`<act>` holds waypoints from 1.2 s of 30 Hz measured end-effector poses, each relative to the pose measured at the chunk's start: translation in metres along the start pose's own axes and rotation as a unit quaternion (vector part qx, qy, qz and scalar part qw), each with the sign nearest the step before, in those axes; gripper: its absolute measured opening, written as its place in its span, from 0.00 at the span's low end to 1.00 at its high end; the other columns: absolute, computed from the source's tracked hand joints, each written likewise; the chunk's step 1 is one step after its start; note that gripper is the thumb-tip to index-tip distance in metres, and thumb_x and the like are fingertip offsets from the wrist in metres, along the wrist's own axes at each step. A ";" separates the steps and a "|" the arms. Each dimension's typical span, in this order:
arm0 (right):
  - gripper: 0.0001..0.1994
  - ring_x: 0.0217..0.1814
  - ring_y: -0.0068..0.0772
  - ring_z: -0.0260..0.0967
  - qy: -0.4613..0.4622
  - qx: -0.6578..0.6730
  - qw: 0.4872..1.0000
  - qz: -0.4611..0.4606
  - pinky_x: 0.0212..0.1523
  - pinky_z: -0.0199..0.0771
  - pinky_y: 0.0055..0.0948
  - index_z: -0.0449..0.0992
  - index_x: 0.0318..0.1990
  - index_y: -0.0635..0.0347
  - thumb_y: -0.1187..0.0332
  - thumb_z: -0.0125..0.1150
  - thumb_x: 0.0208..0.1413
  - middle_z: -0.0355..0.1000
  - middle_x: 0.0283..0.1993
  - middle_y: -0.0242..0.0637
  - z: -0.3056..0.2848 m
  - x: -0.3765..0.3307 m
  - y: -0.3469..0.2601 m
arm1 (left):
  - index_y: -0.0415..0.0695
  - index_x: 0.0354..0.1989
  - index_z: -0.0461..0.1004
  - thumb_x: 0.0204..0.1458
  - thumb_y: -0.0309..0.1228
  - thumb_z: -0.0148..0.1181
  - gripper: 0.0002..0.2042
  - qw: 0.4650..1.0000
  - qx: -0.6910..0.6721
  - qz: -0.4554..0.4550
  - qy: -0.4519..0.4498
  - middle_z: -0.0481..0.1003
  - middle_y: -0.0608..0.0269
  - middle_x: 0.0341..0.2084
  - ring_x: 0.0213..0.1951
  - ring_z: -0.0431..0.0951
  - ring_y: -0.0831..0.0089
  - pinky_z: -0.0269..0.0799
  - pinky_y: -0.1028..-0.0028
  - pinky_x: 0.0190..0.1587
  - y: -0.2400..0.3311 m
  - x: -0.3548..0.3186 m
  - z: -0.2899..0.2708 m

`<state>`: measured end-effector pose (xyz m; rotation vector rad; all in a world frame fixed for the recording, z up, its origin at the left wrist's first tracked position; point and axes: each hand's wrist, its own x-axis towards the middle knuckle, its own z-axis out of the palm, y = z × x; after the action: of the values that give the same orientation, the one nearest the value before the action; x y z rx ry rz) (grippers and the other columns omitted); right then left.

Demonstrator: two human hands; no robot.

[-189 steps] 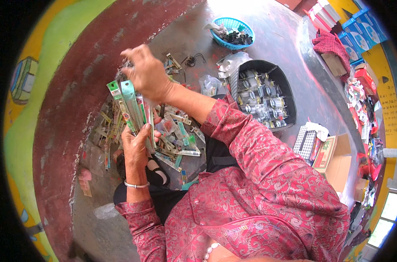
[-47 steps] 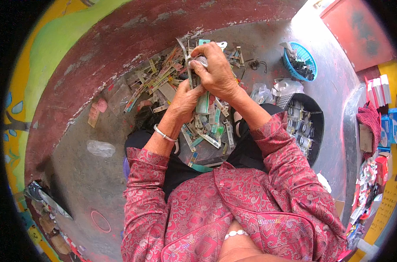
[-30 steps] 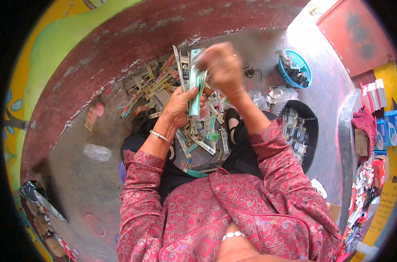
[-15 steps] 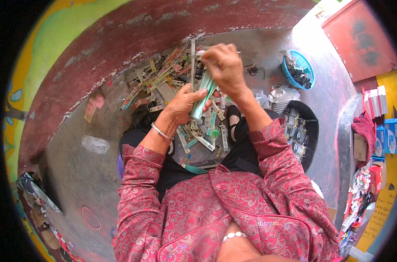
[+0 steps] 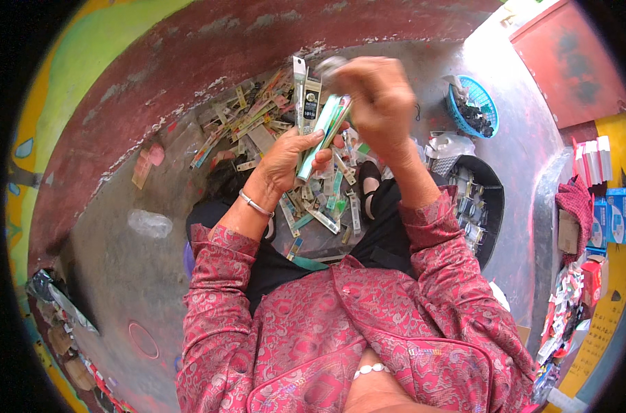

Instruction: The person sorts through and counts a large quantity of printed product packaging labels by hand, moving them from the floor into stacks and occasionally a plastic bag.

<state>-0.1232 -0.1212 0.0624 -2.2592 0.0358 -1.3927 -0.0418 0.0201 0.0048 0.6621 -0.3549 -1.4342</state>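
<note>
My left hand (image 5: 285,158) is closed round a bundle of long narrow packets (image 5: 317,148), white and green, held at a slant. Up from the same hand sticks a slim clear packet (image 5: 299,89) with a hanging tab, and beside it a dark label (image 5: 311,104). My right hand (image 5: 382,93) is raised just above the bundle's upper end, its fingers curled and smeared by motion. At its fingertips shows a small greyish blurred thing (image 5: 332,66), too smeared to name. Below both hands lies a loose pile of similar narrow packets (image 5: 320,206) on the floor.
To the right stand a blue plastic basket (image 5: 483,89) with dark scraps and a black round tub (image 5: 492,206) of small clear packages. A crumpled clear bag (image 5: 150,224) lies on the left floor. Blue boxes (image 5: 619,213) line the right side; a dark red wall band (image 5: 154,82) curves behind.
My right hand has lifted and shifted to the right, away from the bundle's top. My left hand keeps the bundle, whose packets now fan slightly more; the clear packet stands farther left.
</note>
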 end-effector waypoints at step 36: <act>0.13 0.29 0.22 0.68 -0.100 0.212 0.834 0.500 0.31 0.67 0.20 0.74 0.32 0.66 0.62 0.59 0.49 0.73 0.30 0.36 0.005 -0.016 0.051 | 0.35 0.45 0.64 0.55 0.35 0.46 0.15 0.983 0.096 0.112 0.105 0.73 0.54 0.31 0.26 0.73 0.75 0.73 0.77 0.28 -0.006 0.009 -0.002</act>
<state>-0.1153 -0.1598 0.0268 -1.5607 0.6673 -0.5134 -0.0441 0.0113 -0.0019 0.8945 -0.3910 -1.1132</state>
